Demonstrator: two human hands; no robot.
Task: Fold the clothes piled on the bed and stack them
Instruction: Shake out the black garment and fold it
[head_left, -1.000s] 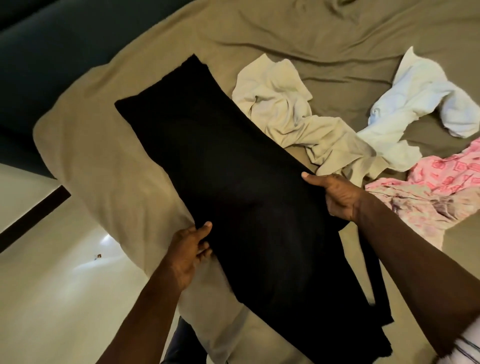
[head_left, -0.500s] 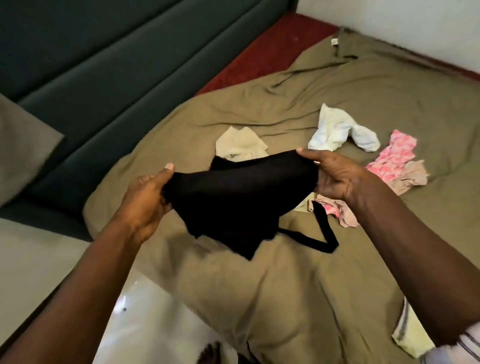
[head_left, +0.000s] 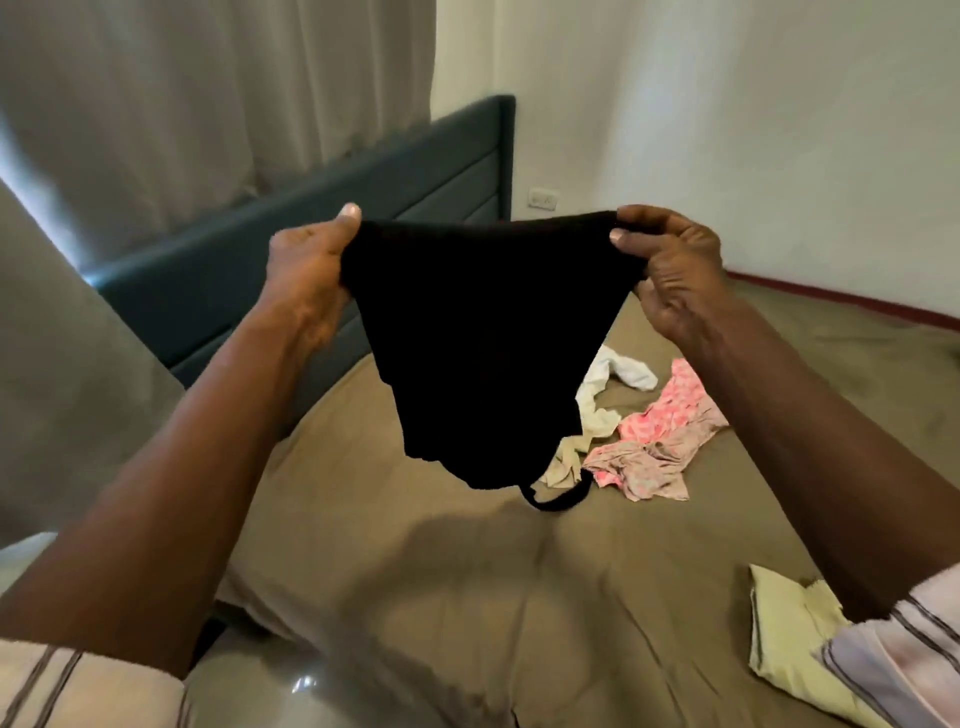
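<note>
Both grips tight: left hand (head_left: 306, 270) and right hand (head_left: 670, 265) each pinch a top corner of the black garment (head_left: 483, 353), hanging above the bed (head_left: 415, 571). Loose clothes (head_left: 660, 441) lie at 4 o'clock.

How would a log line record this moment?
left hand: grips black garment | right hand: grips same garment | garment: held up over bed | pink garment: lies on bed
</note>
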